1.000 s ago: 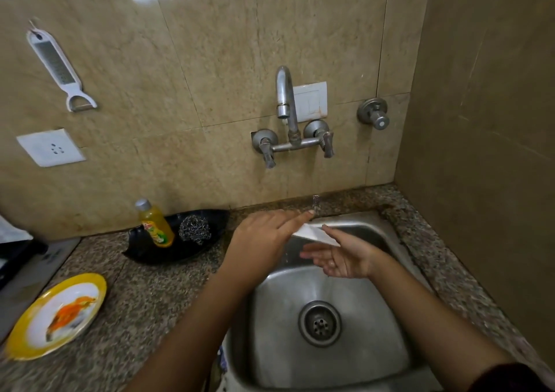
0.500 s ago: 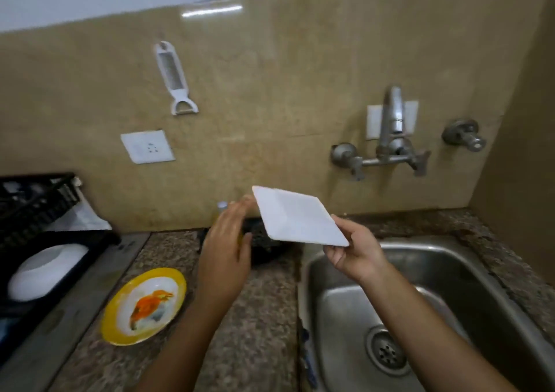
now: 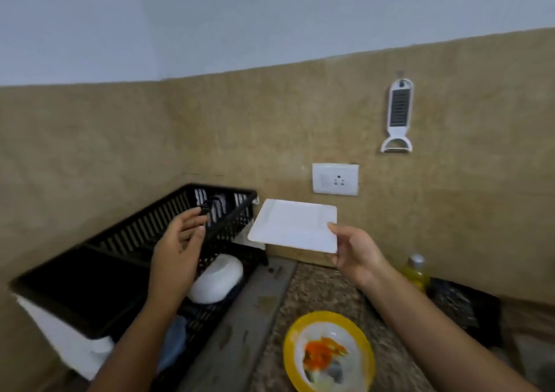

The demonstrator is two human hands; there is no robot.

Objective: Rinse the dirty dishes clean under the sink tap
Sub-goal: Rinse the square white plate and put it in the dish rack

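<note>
My right hand (image 3: 356, 252) grips a white square plate (image 3: 292, 225) by its right corner and holds it level in the air, just right of a black dish rack (image 3: 144, 232). My left hand (image 3: 180, 247) hovers over the rack, fingers apart and empty. A white bowl (image 3: 217, 279) lies upside down inside the rack. On the counter below sits a yellow-rimmed plate (image 3: 329, 354) with orange food residue. The sink and tap are out of view.
A yellow soap bottle (image 3: 416, 271) and a black tray (image 3: 465, 307) stand at the right against the wall. A wall socket (image 3: 335, 179) and a hanging white peeler-grater (image 3: 398, 117) are on the tiled wall. Speckled granite counter (image 3: 315, 289) runs below.
The view has swung left from the sink to the dish rack. My right hand carried the white square plate leftward to the rack; my left hand moved over the rack.
</note>
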